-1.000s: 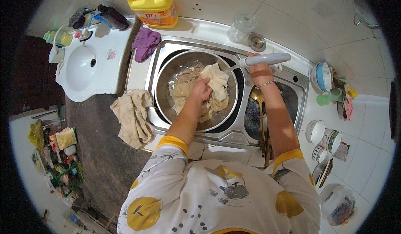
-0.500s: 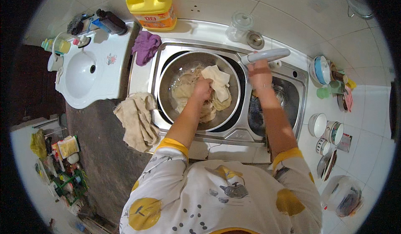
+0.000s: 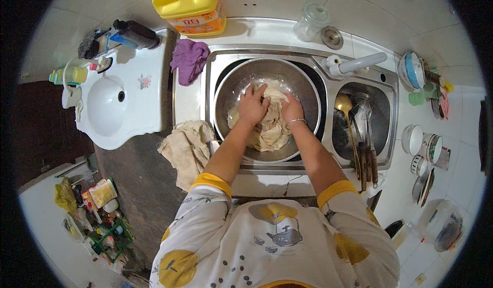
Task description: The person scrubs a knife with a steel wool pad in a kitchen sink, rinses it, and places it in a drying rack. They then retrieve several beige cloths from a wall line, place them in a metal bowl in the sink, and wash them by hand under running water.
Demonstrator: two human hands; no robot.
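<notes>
A round steel basin [image 3: 222,94] sits in the left bowl of the double sink [image 3: 328,159]. Wet beige cloth [image 3: 272,128] lies bunched inside it with some water. My left hand [image 3: 253,105] rests on the cloth from the left, its fingers spread. At the cloth's right edge, my right hand [image 3: 292,109] pinches a pale fold between thumb and fingers; a bracelet circles that wrist. The grey faucet spout [image 3: 362,62] behind the sink points right, away from the basin.
A ladle [image 3: 344,104] and other long-handled utensils lie in the right bowl. Beige cloth [image 3: 187,154] and a purple cloth [image 3: 189,61] lie left of the sink. Behind stand a yellow jug [image 3: 197,13] and a glass jar [image 3: 311,21]. Bowls [image 3: 412,140] sit right.
My right hand has left the faucet and come into the basin to grip the cloth. My left hand has let go of its pale fold and spread its fingers. The view has shifted slightly.
</notes>
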